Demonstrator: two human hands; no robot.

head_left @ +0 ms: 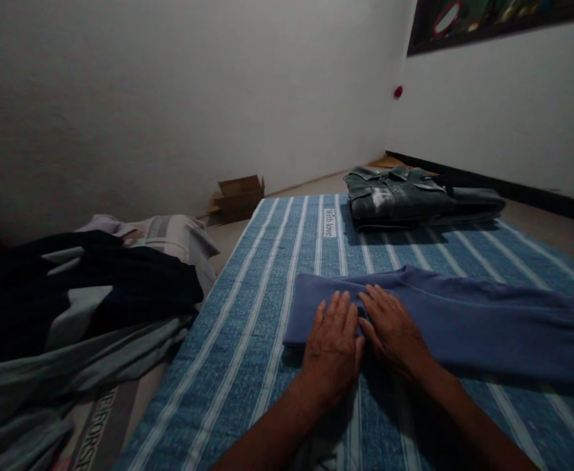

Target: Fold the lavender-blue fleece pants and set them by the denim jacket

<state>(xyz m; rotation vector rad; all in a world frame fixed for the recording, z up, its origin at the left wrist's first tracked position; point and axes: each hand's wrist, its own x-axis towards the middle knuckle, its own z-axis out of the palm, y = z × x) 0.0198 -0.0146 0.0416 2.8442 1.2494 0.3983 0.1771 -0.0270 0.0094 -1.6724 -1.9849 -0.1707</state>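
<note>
A blue-purple garment point(483, 320), partly folded, lies flat across the striped cloth surface, its left end doubled into a neat edge and its long part stretching to the right. My left hand point(333, 337) rests palm down near the folded left end, fingers stretched out on the fabric. Close beside it, my right hand point(389, 327) also lies flat on the garment, fingers extended toward the left hand. Neither hand grips the fabric. The palms and the cloth beneath them are hidden.
Folded dark grey-green clothes point(399, 196) are stacked at the far right of the blue striped surface point(248, 314). To the left lies a heap of dark and grey clothes point(135, 281). A cardboard box point(240, 196) stands by the white wall behind.
</note>
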